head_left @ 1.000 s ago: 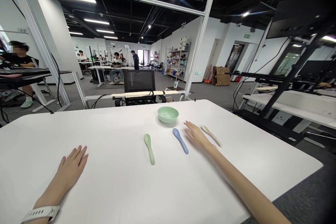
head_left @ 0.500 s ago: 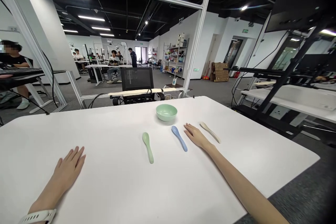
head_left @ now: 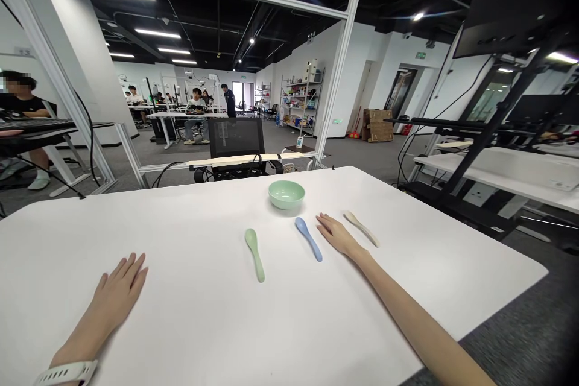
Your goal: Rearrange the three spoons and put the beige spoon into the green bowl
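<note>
My left hand (head_left: pixel 115 294) lies flat and open on the white table (head_left: pixel 203 325) at the near left, holding nothing, a white band on its wrist. My right hand (head_left: pixel 335 234) also rests flat and open, stretched far across the table. It lies between a blue spoon (head_left: pixel 309 239) on its left and a beige spoon (head_left: pixel 360 228) on its right, touching neither that I can see. A green spoon (head_left: pixel 254 254) lies further left. A pale green bowl (head_left: pixel 286 194) stands just beyond the spoons.
A black office chair (head_left: pixel 237 142) stands behind the table's far edge, inside a white metal frame (head_left: pixel 337 78). Several people sit at desks at the far left and back. Black stands and another white table (head_left: pixel 511 178) fill the right side.
Both hands stay flat where they were. The view has shifted slightly, so everything sits a little lower and further left in the picture.
</note>
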A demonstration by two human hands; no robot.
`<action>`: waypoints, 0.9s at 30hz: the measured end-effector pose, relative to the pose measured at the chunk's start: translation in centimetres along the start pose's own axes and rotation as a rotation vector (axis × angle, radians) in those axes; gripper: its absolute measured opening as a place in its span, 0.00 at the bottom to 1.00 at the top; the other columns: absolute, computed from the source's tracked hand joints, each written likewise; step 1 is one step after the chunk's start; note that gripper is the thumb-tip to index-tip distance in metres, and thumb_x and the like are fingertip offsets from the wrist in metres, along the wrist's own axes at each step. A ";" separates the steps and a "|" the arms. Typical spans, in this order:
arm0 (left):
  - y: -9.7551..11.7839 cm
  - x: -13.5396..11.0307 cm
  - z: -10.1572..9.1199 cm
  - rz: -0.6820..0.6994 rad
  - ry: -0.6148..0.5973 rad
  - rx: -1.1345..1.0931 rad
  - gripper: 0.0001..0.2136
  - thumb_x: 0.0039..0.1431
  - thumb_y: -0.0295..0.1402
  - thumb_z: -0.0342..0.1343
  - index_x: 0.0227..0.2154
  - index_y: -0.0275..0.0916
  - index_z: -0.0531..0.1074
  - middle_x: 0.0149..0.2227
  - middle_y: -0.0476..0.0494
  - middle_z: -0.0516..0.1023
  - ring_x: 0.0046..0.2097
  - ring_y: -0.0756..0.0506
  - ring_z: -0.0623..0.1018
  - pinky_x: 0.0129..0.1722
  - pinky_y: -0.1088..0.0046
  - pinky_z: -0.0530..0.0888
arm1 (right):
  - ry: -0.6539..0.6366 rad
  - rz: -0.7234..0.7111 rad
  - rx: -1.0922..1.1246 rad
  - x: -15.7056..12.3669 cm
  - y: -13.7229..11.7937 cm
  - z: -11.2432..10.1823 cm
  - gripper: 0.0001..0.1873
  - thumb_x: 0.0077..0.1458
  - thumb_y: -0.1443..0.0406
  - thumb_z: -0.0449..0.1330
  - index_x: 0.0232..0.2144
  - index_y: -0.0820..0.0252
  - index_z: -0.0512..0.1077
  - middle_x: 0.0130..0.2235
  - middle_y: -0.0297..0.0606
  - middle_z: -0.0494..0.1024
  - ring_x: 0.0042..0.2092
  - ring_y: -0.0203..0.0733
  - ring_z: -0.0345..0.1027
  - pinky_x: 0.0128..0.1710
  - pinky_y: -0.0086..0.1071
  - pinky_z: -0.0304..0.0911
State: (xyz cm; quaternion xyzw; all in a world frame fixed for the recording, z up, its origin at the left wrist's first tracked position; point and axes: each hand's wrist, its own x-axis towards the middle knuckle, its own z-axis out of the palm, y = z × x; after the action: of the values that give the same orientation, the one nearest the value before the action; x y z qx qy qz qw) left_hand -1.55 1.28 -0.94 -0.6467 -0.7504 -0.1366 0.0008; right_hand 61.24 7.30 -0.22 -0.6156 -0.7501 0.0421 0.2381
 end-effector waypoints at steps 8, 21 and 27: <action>0.2 0.0 -0.3 -0.013 -0.034 0.013 0.40 0.66 0.48 0.25 0.70 0.29 0.60 0.74 0.32 0.59 0.75 0.32 0.57 0.72 0.42 0.56 | -0.003 0.000 -0.022 0.0 -0.5 0.0 0.29 0.71 0.56 0.48 0.62 0.70 0.73 0.68 0.57 0.68 0.72 0.56 0.58 0.72 0.48 0.54; 0.0 0.0 0.0 -0.007 0.015 -0.022 0.37 0.66 0.46 0.30 0.69 0.31 0.64 0.73 0.31 0.62 0.74 0.32 0.60 0.71 0.42 0.58 | 0.162 0.523 -0.275 -1.3 6.0 -6.0 0.18 0.59 0.60 0.63 0.48 0.63 0.80 0.47 0.54 0.83 0.50 0.57 0.78 0.48 0.42 0.70; 0.2 -0.1 -0.2 -0.014 0.002 -0.020 0.38 0.66 0.47 0.28 0.69 0.29 0.62 0.73 0.31 0.61 0.75 0.32 0.59 0.71 0.43 0.58 | 0.183 0.589 -0.085 -1.5 6.1 -6.0 0.14 0.57 0.55 0.66 0.33 0.60 0.82 0.37 0.53 0.85 0.38 0.54 0.80 0.36 0.37 0.68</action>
State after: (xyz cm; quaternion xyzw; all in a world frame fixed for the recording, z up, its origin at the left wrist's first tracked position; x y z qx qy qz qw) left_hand -1.33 1.20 -0.73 -0.6412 -0.7536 -0.1446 -0.0060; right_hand 69.43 5.94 2.39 -0.8170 -0.5161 0.0222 0.2563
